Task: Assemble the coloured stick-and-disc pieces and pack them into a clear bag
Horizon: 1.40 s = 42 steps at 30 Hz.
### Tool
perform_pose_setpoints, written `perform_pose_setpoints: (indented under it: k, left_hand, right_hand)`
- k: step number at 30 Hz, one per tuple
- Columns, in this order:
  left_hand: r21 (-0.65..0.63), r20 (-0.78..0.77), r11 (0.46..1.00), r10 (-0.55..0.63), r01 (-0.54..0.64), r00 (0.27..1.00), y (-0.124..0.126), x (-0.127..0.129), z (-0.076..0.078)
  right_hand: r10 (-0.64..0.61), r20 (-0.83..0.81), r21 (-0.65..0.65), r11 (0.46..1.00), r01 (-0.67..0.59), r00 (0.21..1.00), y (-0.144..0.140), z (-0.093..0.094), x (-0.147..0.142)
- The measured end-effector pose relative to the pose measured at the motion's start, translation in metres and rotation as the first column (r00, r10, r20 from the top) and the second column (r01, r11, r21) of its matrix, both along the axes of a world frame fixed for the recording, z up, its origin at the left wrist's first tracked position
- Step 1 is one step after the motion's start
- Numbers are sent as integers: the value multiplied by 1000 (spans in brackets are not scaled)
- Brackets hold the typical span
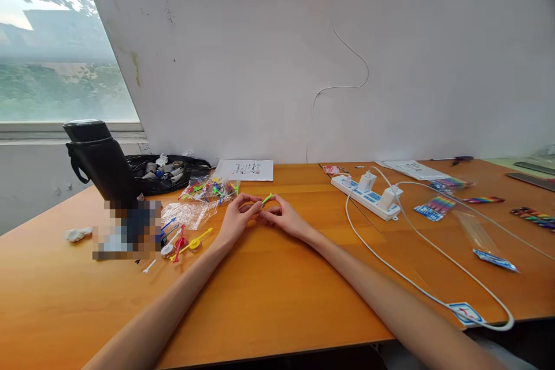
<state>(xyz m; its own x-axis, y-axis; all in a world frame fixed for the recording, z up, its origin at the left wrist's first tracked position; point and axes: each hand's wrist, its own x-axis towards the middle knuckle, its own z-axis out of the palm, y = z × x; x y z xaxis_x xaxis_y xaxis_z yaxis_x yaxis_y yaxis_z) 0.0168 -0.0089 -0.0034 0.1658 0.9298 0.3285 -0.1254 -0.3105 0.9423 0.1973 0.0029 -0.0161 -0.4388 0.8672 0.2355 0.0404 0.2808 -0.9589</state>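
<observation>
Pinching a small green plastic stick [267, 198] between both hands out over the orange table [277, 295]. Far left of the left hand [239, 217]: a black flask [100, 162], with a black bag of bits [167, 174] behind it. Just left of that hand: loose colored sticks [186, 241] and a clear packet of more sticks [211, 189]. Left hand is narrowed, fingertips closed on the stick's lower end. Right hand [282, 217] touches the left, fingers also closed on the stick; the exact contact spot is too small to tell. Stick tilts up toward the right, above the knuckles. Looks very light, thin, stiff but probably bendy or snappable, smooth plastic, so best held near the ends with fingertips only. Right of the right hand, well apart: a white power strip [366, 192] with a cable [411, 277], and rainbow packets [436, 206].
</observation>
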Motion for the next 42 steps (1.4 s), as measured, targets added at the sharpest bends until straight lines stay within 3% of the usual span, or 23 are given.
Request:
perform_pose_setpoints:
  k: [6,13,23,29,34,42]
  left_hand:
    - [0,16,1000,-6,6,1000,0,1,0]
    - [39,-58,998,-44,46,997,3,0,-4]
    - [58,-1,995,82,-82,997,3,-3,-4]
    - [-20,91,998,65,-63,994,3,-1,-3]
    - [4,9,1000,31,-31,999,0,0,1]
    - [269,-290,958,178,-99,940,-28,-4,26]
  right_hand:
    - [23,-50,-24,999,-24,998,0,3,-2]
    - [-116,-119,-3,993,117,986,5,6,-1]
    - [-97,-67,44,994,100,993,4,4,1]
    - [38,138,119,991,-55,990,-6,7,-2]
    - [58,242,164,982,-99,969,-11,10,-3]
    - [58,240,154,983,-97,969,-10,9,-1]
